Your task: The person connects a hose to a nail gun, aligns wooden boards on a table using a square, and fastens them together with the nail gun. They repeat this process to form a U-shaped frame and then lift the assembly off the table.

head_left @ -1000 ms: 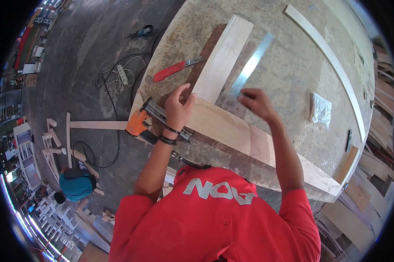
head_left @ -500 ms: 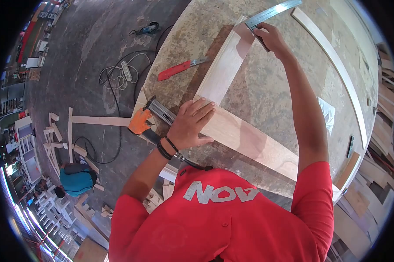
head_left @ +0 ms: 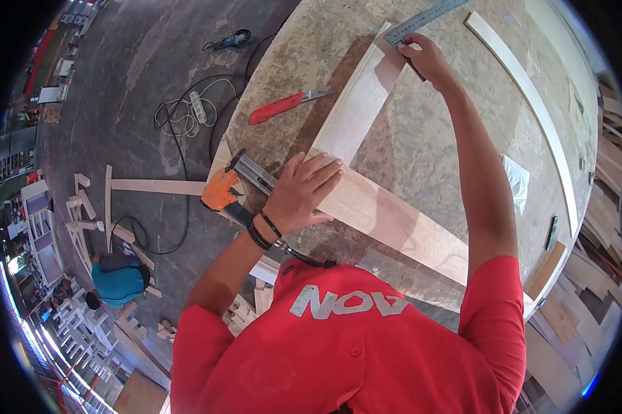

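My left hand (head_left: 302,192) lies with spread fingers on the joint of two pale boards. One board (head_left: 400,221) runs toward the lower right, and the other board (head_left: 362,96) runs up from the joint. My right hand (head_left: 428,61) is closed round the stock of a metal try square (head_left: 421,22) at the top end of the upper board. Beside my left hand rests an orange and black nail gun (head_left: 222,190), its metal part partly behind my hand. A red-handled saw (head_left: 278,107) lies left of the upper board.
The worn table (head_left: 435,145) also bears a long curved-looking strip (head_left: 525,90), a clear plastic packet (head_left: 516,181) and a small dark object (head_left: 551,232). On the floor are a power strip (head_left: 198,107), cables and a grinder (head_left: 233,40). A person in teal (head_left: 120,279) crouches at lower left.
The square's blade has tilted and looks darker, without its earlier glare. The view has shifted slightly. My left hand stays on the joint.
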The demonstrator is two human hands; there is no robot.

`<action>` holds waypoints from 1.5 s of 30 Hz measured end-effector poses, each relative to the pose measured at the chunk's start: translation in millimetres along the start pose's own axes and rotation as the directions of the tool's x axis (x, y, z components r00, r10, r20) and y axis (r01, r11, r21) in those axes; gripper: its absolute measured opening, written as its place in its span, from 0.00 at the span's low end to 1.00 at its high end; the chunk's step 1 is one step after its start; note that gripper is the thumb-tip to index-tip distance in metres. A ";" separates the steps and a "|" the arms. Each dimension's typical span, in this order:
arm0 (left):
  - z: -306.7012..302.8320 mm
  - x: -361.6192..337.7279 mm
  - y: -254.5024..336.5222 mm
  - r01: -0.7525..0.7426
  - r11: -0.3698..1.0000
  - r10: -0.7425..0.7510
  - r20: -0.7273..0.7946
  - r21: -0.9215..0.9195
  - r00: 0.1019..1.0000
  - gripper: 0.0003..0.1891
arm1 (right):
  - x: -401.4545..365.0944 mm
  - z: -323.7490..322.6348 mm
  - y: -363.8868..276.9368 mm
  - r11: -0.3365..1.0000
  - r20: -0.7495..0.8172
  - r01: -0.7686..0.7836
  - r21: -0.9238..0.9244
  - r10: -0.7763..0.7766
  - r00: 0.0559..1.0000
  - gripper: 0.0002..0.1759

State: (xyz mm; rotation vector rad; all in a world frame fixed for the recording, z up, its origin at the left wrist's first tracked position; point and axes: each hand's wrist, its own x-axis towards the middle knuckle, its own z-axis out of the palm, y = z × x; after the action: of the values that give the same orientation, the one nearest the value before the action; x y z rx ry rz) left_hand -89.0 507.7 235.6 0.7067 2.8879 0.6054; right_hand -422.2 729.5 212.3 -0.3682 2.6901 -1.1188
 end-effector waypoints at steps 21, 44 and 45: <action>42.5 -152.1 -43.8 0.632 0.599 -0.728 -0.662 -0.491 0.176 0.23 | -203.8 -46.4 165.6 0.951 -0.061 -0.278 -0.134 0.272 0.960 0.20; 84.8 -211.4 10.5 0.135 0.314 -0.948 -0.303 -0.940 0.095 0.23 | -413.0 147.5 -209.2 0.835 0.263 0.538 0.116 -0.548 0.794 0.29; 68.7 -217.8 26.0 0.193 0.476 -0.879 -0.457 -0.858 0.136 0.25 | -424.8 151.2 -226.2 0.853 0.332 0.512 0.099 -0.514 0.791 0.32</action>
State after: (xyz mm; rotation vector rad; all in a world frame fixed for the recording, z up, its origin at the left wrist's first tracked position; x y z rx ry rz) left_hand 128.3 452.2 185.3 -1.3433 2.7771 2.1659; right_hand 56.8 604.3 308.8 -1.2367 2.3207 -1.0495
